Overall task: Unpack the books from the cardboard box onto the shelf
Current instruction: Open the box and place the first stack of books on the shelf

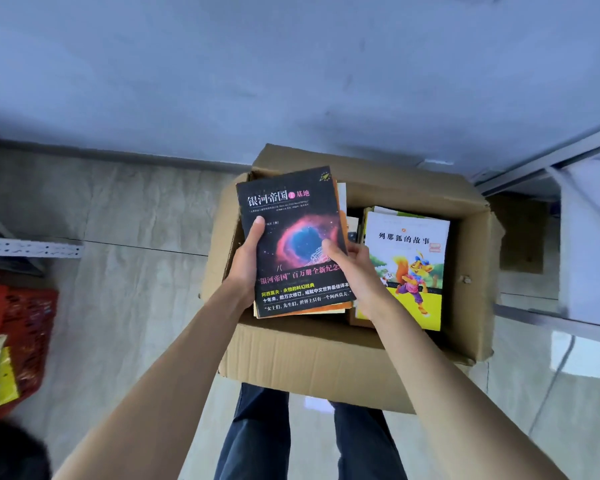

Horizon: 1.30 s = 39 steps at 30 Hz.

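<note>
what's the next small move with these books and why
Probably lift the stack straight up and clear of the box. Both hands already grip it, the left hand on its left edge and the right hand on its right, black book on top. It still sits over the box opening, beside the fox book, so it must clear the walls before going anywhere.

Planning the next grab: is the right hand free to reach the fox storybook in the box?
Probably not yet: the right hand grips the black book stack. The fox storybook itself lies uncovered.
</note>
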Each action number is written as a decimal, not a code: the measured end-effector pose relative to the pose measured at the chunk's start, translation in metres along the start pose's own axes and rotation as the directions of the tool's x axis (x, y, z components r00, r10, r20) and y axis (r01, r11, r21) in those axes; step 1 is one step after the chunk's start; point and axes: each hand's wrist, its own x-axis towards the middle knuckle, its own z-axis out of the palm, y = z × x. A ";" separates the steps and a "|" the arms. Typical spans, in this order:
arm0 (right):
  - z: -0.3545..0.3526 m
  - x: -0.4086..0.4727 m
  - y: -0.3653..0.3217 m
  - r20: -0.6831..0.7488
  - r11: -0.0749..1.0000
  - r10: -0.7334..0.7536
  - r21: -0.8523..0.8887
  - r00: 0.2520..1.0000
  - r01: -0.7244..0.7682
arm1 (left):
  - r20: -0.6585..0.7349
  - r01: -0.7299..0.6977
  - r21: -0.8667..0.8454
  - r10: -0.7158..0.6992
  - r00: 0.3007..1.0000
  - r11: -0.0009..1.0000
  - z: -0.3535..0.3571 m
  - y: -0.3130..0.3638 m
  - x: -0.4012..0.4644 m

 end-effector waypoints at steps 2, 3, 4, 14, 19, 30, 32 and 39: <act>0.008 -0.026 -0.027 0.059 0.994 -0.078 -0.069 0.995 0.082 | -0.013 -0.072 -0.079 0.071 0.997 0.994 0.000 0.021 -0.037; 0.014 -0.040 -0.040 0.082 0.985 -0.127 -0.106 0.989 0.135 | -0.029 -0.099 -0.114 0.097 0.995 0.989 -0.001 0.032 -0.057; 0.021 -0.054 -0.054 0.110 0.973 -0.175 -0.135 0.978 0.189 | -0.049 -0.132 -0.137 0.126 0.991 0.982 -0.004 0.043 -0.077; 0.139 -0.248 -0.137 0.521 0.857 -0.382 -0.109 0.763 0.504 | -0.317 -0.451 -0.294 0.359 0.878 0.843 -0.083 0.116 -0.311; 0.227 -0.367 -0.139 0.694 0.777 -0.400 -0.090 0.599 0.623 | -0.463 -0.621 -0.292 0.461 0.757 0.727 -0.151 0.122 -0.457; 0.396 -0.631 0.013 0.923 0.734 -0.294 0.051 0.249 0.677 | -0.786 -0.807 0.047 0.520 0.333 0.588 -0.331 -0.008 -0.751; 0.424 -0.674 0.057 0.944 0.739 -0.256 0.052 0.209 0.672 | -0.821 -0.807 0.094 0.504 0.269 0.583 -0.367 -0.047 -0.795; 0.517 -0.800 0.195 0.992 0.749 -0.100 0.027 0.072 0.662 | -0.907 -0.849 0.118 0.404 0.119 0.515 -0.472 -0.164 -0.925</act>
